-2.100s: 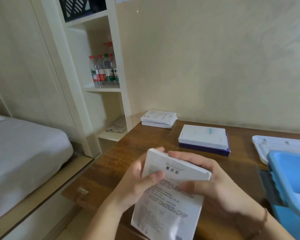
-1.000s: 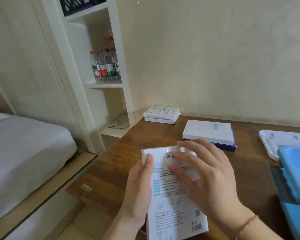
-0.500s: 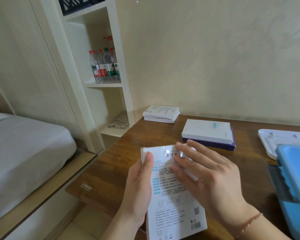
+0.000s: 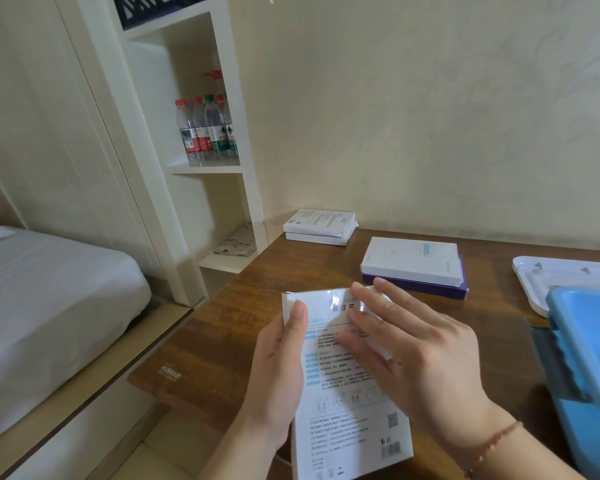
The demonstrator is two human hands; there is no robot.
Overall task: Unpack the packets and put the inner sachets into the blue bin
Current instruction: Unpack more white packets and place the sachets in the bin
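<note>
A flat white packet (image 4: pixel 347 403) printed with small text and blue tabs is held above the near edge of the wooden desk (image 4: pixel 257 306). My left hand (image 4: pixel 278 368) grips its left edge, thumb on the printed face. Over its upper right part lies my right hand (image 4: pixel 420 351), fingers straight and spread, fingertips near the top flap. The blue bin (image 4: pixel 589 358) stands at the right edge of the view, partly cut off. No sachet is visible.
A white box on a purple box (image 4: pixel 413 263) sits mid-desk. Two stacked white packets (image 4: pixel 321 226) lie in the far left corner. A white tray (image 4: pixel 548 275) lies behind the bin. A shelf with water bottles (image 4: pixel 207 131) and a bed (image 4: pixel 49 289) are at the left.
The packet was turned from tilted, with its top edge toward me, to its printed face up. My right hand moved from gripping its right end to lying flat on it.
</note>
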